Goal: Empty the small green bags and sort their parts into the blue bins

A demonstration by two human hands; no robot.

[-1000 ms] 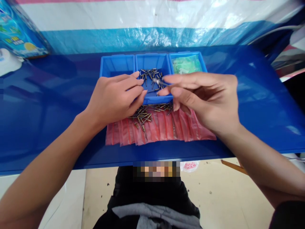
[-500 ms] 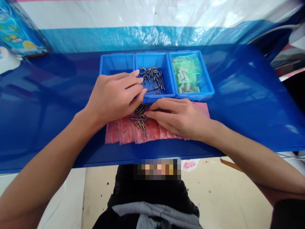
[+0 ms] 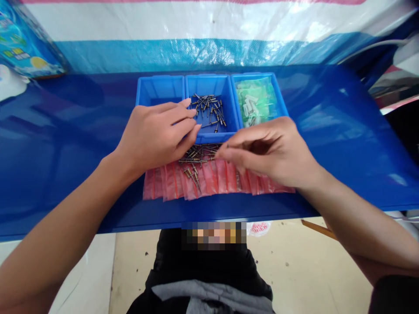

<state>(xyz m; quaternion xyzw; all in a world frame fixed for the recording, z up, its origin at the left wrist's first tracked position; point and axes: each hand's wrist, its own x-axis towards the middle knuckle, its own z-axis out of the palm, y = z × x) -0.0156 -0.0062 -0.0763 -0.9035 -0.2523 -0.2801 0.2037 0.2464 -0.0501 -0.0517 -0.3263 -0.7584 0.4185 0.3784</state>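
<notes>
My left hand (image 3: 160, 133) lies over the front of the left blue bin (image 3: 160, 83), palm down. Its fingers are stretched out and their tips reach the edge of the middle bin (image 3: 209, 80). Loose pop rivets (image 3: 209, 104) are scattered inside that middle bin. In front of the bins, a pile of pop rivets (image 3: 196, 157) rests on a row of pink zip bags (image 3: 193, 185). Above the right end of this pile is my right hand (image 3: 271, 150), thumb and forefinger pinched together. Whatever is between those fingertips is too small to make out.
The right blue bin (image 3: 280, 93) holds green plastic bags (image 3: 258, 89) with white pieces. A blue printed package (image 3: 29, 43) stands at the back left of the blue table (image 3: 340, 144). Behind it hangs a striped plastic sheet (image 3: 183, 22).
My right hand has lifted off the rivet pile and moved a little to the right, its thumb and forefinger now pinched. My left hand stays put.
</notes>
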